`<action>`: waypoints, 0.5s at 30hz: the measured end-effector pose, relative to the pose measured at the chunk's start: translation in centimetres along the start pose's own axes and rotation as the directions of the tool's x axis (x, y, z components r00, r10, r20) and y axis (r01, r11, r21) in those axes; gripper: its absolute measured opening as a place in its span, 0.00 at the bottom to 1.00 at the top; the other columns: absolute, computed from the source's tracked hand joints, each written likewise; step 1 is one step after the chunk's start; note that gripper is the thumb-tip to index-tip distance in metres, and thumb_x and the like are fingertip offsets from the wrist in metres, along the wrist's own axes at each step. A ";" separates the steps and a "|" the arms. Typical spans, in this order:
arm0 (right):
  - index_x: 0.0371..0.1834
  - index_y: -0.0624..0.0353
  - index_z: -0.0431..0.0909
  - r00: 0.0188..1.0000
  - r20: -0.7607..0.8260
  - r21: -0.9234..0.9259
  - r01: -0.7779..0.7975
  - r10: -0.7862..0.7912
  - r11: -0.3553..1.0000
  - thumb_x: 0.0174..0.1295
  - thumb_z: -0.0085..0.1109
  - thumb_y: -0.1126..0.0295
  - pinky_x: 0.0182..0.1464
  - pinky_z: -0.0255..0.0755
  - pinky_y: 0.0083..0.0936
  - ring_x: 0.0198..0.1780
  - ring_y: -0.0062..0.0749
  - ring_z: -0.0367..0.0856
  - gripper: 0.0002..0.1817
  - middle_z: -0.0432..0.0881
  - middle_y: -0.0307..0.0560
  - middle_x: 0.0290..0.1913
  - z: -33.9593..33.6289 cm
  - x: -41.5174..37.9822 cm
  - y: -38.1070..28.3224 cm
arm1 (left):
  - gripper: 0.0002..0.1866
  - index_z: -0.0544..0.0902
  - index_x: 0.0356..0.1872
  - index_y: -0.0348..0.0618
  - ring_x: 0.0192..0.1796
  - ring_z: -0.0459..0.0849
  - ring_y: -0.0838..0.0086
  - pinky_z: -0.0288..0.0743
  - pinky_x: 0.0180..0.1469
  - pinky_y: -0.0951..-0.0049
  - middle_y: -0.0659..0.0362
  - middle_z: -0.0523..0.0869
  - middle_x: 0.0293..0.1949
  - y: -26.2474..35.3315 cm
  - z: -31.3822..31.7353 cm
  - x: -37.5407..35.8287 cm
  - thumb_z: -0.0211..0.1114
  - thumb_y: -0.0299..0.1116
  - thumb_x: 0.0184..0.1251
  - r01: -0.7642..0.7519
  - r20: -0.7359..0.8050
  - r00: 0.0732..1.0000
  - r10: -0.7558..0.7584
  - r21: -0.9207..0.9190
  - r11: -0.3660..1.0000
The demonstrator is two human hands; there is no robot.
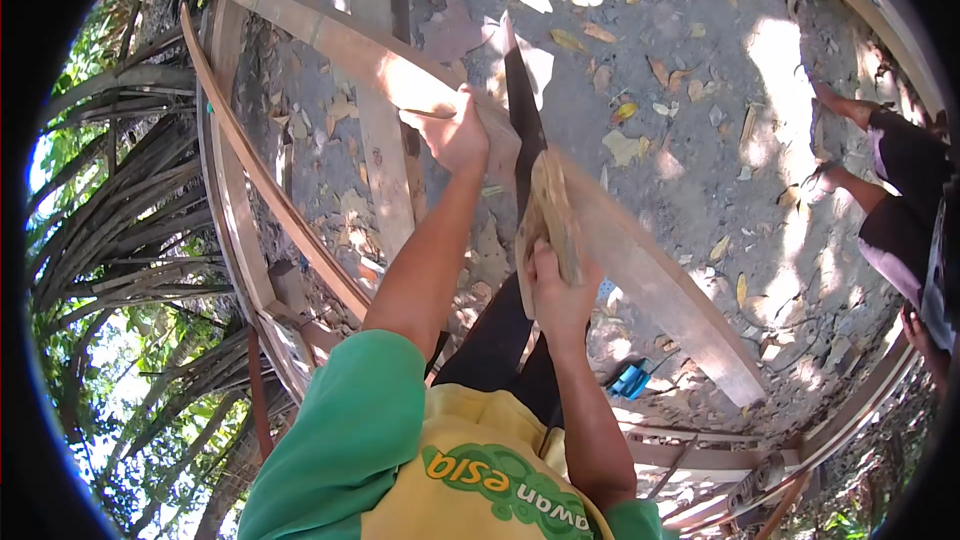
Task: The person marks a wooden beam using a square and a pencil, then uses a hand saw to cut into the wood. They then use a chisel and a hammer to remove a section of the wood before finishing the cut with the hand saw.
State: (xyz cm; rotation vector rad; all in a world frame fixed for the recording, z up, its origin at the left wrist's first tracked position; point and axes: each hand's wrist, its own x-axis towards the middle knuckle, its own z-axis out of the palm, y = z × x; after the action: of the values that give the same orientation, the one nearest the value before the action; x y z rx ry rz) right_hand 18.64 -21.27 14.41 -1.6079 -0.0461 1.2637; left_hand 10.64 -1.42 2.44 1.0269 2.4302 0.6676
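Observation:
A long wooden plank [655, 280] runs slantwise from the upper left to the lower right. My left hand [455, 135] grips its edge left of the middle, thumb on top and fingers going out of sight behind it. In my right hand [560, 285] is the wooden handle [548, 195] of a handsaw. The dark saw blade [522, 100] points away from me and crosses the plank just right of my left hand. Whether its teeth sit in a cut cannot be made out.
Another board [380, 110] lies beneath the plank. Curved timber [265, 175] stands at the left. A blue object [630, 380] rests on the leaf-strewn ground [680, 90] near my legs. At the right edge is another person [895, 210], partly visible.

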 end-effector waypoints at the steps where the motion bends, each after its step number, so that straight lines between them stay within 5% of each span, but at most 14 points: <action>1: 0.36 0.68 0.81 0.999 0.032 0.008 0.006 -0.006 1.000 0.66 0.63 0.71 0.30 0.69 0.22 0.27 0.17 0.72 0.09 0.78 0.38 0.24 0.4 1.4 -0.7 | 0.62 0.45 0.80 0.40 0.66 0.77 0.42 0.69 0.70 0.51 0.36 0.76 0.66 0.7 0.0 0.3 0.75 0.57 0.54 -0.007 0.004 1.000 0.007 -0.012 1.000; 3: 0.38 0.69 0.81 0.994 0.079 -0.024 -0.079 0.081 0.997 0.67 0.62 0.71 0.31 0.69 0.22 0.27 0.17 0.72 0.09 0.78 0.38 0.24 -2.1 -0.8 -1.7 | 0.60 0.47 0.79 0.40 0.64 0.79 0.41 0.71 0.69 0.50 0.36 0.77 0.64 -1.0 -1.0 -0.8 0.75 0.56 0.54 0.033 -0.009 0.999 -0.033 0.060 0.998; 4: 0.40 0.68 0.82 0.997 0.081 -0.200 0.000 0.017 0.980 0.67 0.61 0.71 0.31 0.70 0.23 0.28 0.18 0.74 0.09 0.79 0.38 0.25 -3.8 -3.7 -1.9 | 0.59 0.48 0.78 0.41 0.63 0.79 0.41 0.72 0.68 0.50 0.36 0.78 0.62 -0.4 0.1 0.0 0.75 0.55 0.54 0.034 -0.028 0.999 -0.031 0.089 0.995; 5: 0.44 0.68 0.83 0.993 0.038 -0.287 -0.095 0.111 0.953 0.66 0.62 0.70 0.33 0.73 0.22 0.30 0.19 0.78 0.11 0.83 0.40 0.29 -6.3 -7.7 -2.3 | 0.58 0.49 0.77 0.42 0.63 0.79 0.41 0.72 0.67 0.49 0.36 0.78 0.62 0.2 -0.3 -0.3 0.75 0.56 0.53 0.005 -0.017 1.000 -0.005 0.012 1.000; 6: 0.50 0.67 0.84 0.996 0.002 -0.183 -0.086 0.088 0.979 0.66 0.62 0.68 0.37 0.77 0.22 0.33 0.20 0.83 0.15 0.86 0.43 0.32 -8.6 -11.7 -1.7 | 0.59 0.47 0.79 0.42 0.63 0.79 0.41 0.72 0.66 0.48 0.37 0.78 0.62 0.9 -0.8 -0.4 0.74 0.57 0.54 0.042 0.070 0.997 -0.038 -0.054 0.998; 8: 0.62 0.67 0.81 0.998 0.059 -0.359 0.022 -0.001 0.933 0.67 0.61 0.67 0.42 0.79 0.22 0.37 0.23 0.86 0.22 0.88 0.45 0.37 -12.5 -18.7 -4.6 | 0.61 0.46 0.80 0.41 0.64 0.79 0.42 0.72 0.67 0.49 0.38 0.78 0.63 0.0 -0.1 -0.1 0.75 0.57 0.54 -0.001 -0.015 1.000 0.002 0.071 0.997; 10: 0.60 0.68 0.81 0.997 0.053 -0.357 -0.029 0.051 0.934 0.65 0.63 0.64 0.47 0.79 0.27 0.42 0.27 0.87 0.23 0.89 0.49 0.40 -11.9 -16.3 -3.2 | 0.62 0.45 0.81 0.42 0.65 0.79 0.44 0.72 0.67 0.49 0.39 0.78 0.64 -0.5 1.0 0.7 0.75 0.58 0.53 -0.019 -0.048 0.999 0.021 0.047 0.999; 12: 0.46 0.68 0.85 0.999 0.016 -0.182 -0.045 0.049 0.982 0.65 0.63 0.64 0.36 0.76 0.24 0.31 0.24 0.83 0.16 0.85 0.43 0.28 -7.4 -9.7 -1.1 | 0.63 0.44 0.81 0.42 0.65 0.78 0.44 0.72 0.68 0.50 0.39 0.78 0.64 -1.2 0.9 0.5 0.74 0.58 0.53 -0.042 -0.065 0.997 0.045 0.043 0.998; 13: 0.47 0.69 0.84 0.987 0.075 -0.285 -0.115 0.142 0.952 0.66 0.63 0.67 0.37 0.76 0.25 0.32 0.22 0.80 0.14 0.85 0.45 0.32 -5.0 -4.0 0.7 | 0.62 0.44 0.81 0.42 0.65 0.79 0.44 0.72 0.68 0.50 0.39 0.78 0.64 -1.1 0.8 0.3 0.75 0.58 0.54 -0.030 -0.043 0.999 0.032 0.039 0.999; 15: 0.42 0.70 0.81 0.999 0.027 -0.059 0.019 -0.017 0.998 0.66 0.64 0.68 0.34 0.72 0.26 0.29 0.19 0.74 0.13 0.80 0.42 0.24 -0.4 1.0 0.8 | 0.62 0.45 0.80 0.42 0.65 0.79 0.44 0.72 0.68 0.49 0.39 0.78 0.64 -0.3 0.2 0.1 0.75 0.57 0.54 -0.008 -0.017 1.000 0.009 0.013 1.000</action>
State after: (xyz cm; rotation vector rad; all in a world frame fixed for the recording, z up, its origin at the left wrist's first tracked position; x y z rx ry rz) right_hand 19.00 -21.34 13.12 -1.6374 -0.1151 1.2808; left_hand 10.54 -1.47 2.04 1.0412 2.4490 0.6673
